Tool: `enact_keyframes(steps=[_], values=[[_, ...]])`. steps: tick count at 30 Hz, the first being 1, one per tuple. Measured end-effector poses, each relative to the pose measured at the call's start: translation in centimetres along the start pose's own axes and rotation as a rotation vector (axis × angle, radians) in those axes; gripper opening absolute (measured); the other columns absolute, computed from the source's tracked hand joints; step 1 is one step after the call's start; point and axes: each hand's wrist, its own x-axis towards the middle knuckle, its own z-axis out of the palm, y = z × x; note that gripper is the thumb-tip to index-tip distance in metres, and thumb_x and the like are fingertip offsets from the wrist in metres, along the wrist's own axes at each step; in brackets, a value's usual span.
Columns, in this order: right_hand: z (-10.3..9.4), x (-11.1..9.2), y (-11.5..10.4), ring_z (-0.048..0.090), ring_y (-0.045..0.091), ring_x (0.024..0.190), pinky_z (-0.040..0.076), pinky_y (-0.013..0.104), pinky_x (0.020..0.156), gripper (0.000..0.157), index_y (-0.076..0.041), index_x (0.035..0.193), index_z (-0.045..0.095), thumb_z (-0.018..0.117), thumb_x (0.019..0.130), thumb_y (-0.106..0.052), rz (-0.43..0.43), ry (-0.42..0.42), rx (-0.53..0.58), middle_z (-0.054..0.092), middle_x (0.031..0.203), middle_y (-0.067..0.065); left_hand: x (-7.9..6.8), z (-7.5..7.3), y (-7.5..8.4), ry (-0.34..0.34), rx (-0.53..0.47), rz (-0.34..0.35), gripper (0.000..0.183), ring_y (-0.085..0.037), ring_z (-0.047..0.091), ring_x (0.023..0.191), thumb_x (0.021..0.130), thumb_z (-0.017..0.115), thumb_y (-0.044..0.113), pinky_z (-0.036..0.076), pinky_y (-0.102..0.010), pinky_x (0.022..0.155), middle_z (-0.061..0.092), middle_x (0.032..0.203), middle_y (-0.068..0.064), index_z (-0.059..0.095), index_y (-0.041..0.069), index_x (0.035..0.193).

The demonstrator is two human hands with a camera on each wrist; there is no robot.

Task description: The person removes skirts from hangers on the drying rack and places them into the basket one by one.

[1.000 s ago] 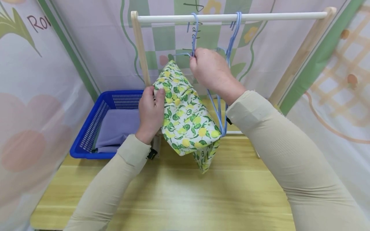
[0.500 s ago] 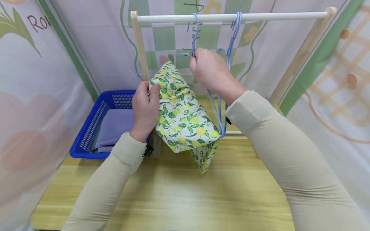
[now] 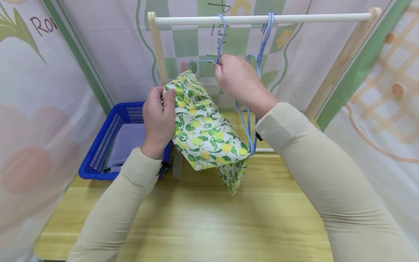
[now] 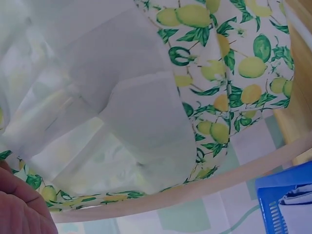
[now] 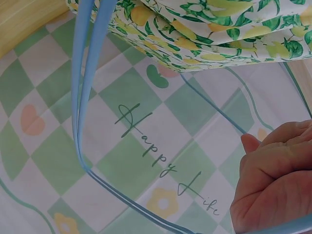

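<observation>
My left hand [image 3: 159, 118] pinches the left edge of a lemon-print cloth [image 3: 206, 131], thumb on the printed face. In the left wrist view the hand [image 4: 22, 209] shows at the lower left corner, beside the cloth's pale underside [image 4: 141, 112]. The cloth hangs slanted over the blue hanger, its lower corner dangling over the table. My right hand [image 3: 240, 78] grips the neck of that blue hanger [image 3: 222, 36], whose hook is over the white rail. In the right wrist view my right hand [image 5: 273, 180] curls round the hanger at the right; the cloth hides part of the hanger.
More blue hangers [image 3: 263, 40] hang to the right on the white rail [image 3: 314, 18] of a wooden rack. A blue basket [image 3: 95, 156] with a folded purple cloth [image 3: 131, 142] stands left on the wooden table [image 3: 212, 222]. Printed curtains hang behind.
My left hand has moved left and slightly up, drawing the cloth's left edge with it toward the basket side. My right hand has stayed at the hanger's neck.
</observation>
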Motion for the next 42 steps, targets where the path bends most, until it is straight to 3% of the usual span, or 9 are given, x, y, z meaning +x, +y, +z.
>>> enact_keyframes(steps=[13, 22, 32, 38, 42], values=[[0.3, 0.5, -0.5, 0.053, 0.026, 0.080, 0.043, 0.038, 0.073, 0.044, -0.003, 0.129, 0.057, 0.025, 0.113, -0.027, -0.014, -0.022, 0.008, 0.055, 0.095, 0.009, 0.9, -1.6, 1.0, 0.043, -0.049, -0.051, 0.036, -0.008, 0.055, 0.065, 0.112, 0.049, 0.026, 0.044, -0.020, 0.056, 0.058, 0.088, -0.006, 0.058, -0.008, 0.113], [0.4, 0.8, -0.8, 0.053, 0.027, 0.085, 0.044, 0.040, 0.076, 0.044, -0.004, 0.132, 0.057, 0.025, 0.112, -0.028, -0.024, -0.033, 0.013, 0.057, 0.103, 0.011, 1.0, -2.1, 1.2, 0.027, -0.153, -0.102, 0.033, -0.011, 0.059, 0.063, 0.111, 0.053, 0.027, 0.048, -0.020, 0.054, 0.057, 0.082, 0.000, 0.058, -0.006, 0.111], [-0.3, 0.4, 1.0, 0.054, 0.031, 0.092, 0.046, 0.043, 0.082, 0.046, -0.004, 0.135, 0.054, 0.025, 0.112, -0.031, 0.005, -0.036, 0.007, 0.061, 0.120, 0.014, 1.1, 0.4, 2.9, -0.113, -0.238, -0.163, 0.025, -0.013, 0.058, 0.062, 0.109, 0.056, 0.023, 0.048, -0.021, 0.054, 0.060, 0.076, -0.003, 0.060, -0.002, 0.113], [-0.8, -0.1, 2.4, 0.055, 0.032, 0.089, 0.046, 0.044, 0.081, 0.041, -0.003, 0.122, 0.056, 0.027, 0.112, -0.030, 0.012, 0.000, 0.003, 0.059, 0.105, 0.014, 1.0, 2.5, 4.0, -0.229, -0.293, -0.198, 0.022, -0.014, 0.057, 0.058, 0.109, 0.057, 0.021, 0.047, -0.024, 0.050, 0.063, 0.073, -0.005, 0.060, 0.000, 0.116], [-1.0, -0.2, 3.0, 0.055, 0.031, 0.083, 0.046, 0.043, 0.076, 0.042, -0.004, 0.123, 0.056, 0.027, 0.112, -0.032, 0.024, 0.005, -0.003, 0.058, 0.098, 0.012, 0.7, 3.6, 4.2, -0.271, -0.307, -0.212, 0.025, -0.015, 0.058, 0.057, 0.109, 0.056, 0.022, 0.048, -0.026, 0.050, 0.064, 0.073, -0.005, 0.059, 0.000, 0.121]])
